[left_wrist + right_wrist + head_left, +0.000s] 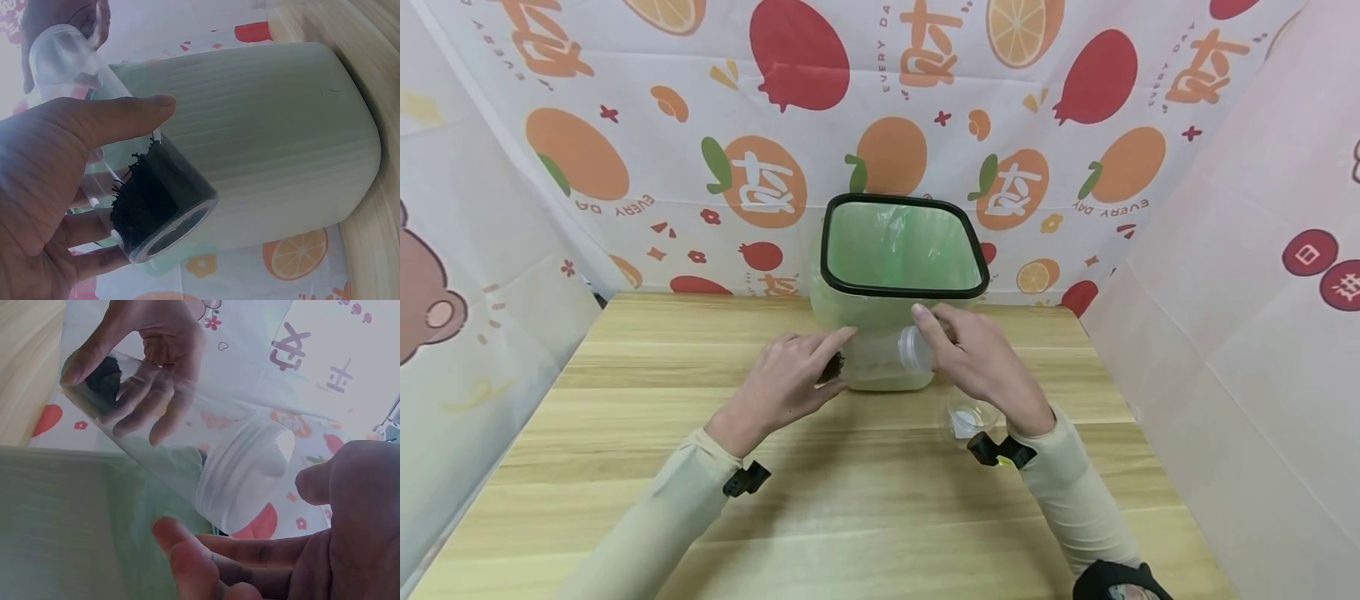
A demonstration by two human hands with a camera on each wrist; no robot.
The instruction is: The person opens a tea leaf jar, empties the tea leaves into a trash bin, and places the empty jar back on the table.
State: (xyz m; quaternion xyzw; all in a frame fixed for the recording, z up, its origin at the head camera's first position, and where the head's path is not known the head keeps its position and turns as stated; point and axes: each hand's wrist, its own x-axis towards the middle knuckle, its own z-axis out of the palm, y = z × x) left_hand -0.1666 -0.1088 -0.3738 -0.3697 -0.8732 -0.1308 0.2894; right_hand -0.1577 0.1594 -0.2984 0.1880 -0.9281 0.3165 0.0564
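A clear cylindrical jar (876, 354) lies tilted nearly sideways in front of the bin. Dark, shredded, tea-like bits (153, 197) are heaped at its base end. My left hand (790, 375) grips that end, thumb on one side and fingers on the other. A translucent white ridged lid (247, 475) caps the opposite end. Around this lid hovers my right hand (973, 354), thumb and fingers spread, with a gap between thumb and lid in the right wrist view.
A pale green bin (262, 144) with a black rim (902, 292) and a green liner (895, 246) stands against the fruit-print cloth at the table's back. Under my right forearm, a small clear round container (967, 414) sits on the wooden table (850, 517). Cloth walls (1240, 333) flank both sides.
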